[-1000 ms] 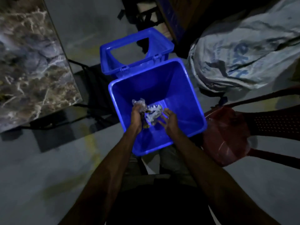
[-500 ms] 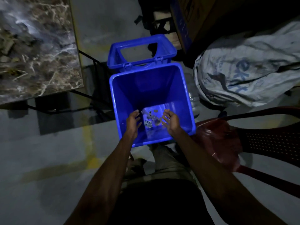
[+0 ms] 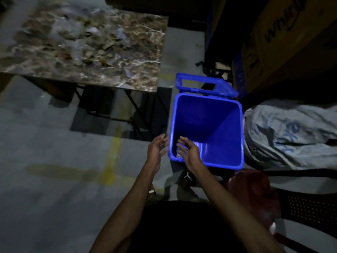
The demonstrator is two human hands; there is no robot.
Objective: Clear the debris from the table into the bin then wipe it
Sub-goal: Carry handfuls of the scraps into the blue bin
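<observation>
A marble-patterned worktop (image 3: 54, 52) stands on thin dark legs to the far left of the blue bin (image 3: 218, 125), its surface scattered with leaves and scraps of debris (image 3: 102, 50) that blur in the dim light. Behind the bin rises a brown cardboard box (image 3: 284, 42) with printed lettering, and just to the right of the bin slumps a grey woven sack (image 3: 291, 132). Near the bin's near-right corner sits a dark red plastic chair (image 3: 264, 196) with a perforated seat.

The bin stands upright on the grey floor (image 3: 45, 179), its hinged lid (image 3: 204, 84) thrown open toward the box. A few pale scraps (image 3: 196, 143) lie at the bottom of the bin, partly hidden by the right hand; what they are cannot be told.

The person's left hand (image 3: 156, 148) hangs just outside the bin's left wall, palm turned inward, fingers (image 3: 162, 138) loosely spread and holding nothing. The right hand (image 3: 187, 152) hovers over the bin's near-left corner, above the scraps without touching them, fingers (image 3: 182, 141) likewise relaxed, apart and empty. The two palms face each other with the bin's left rim between them.
</observation>
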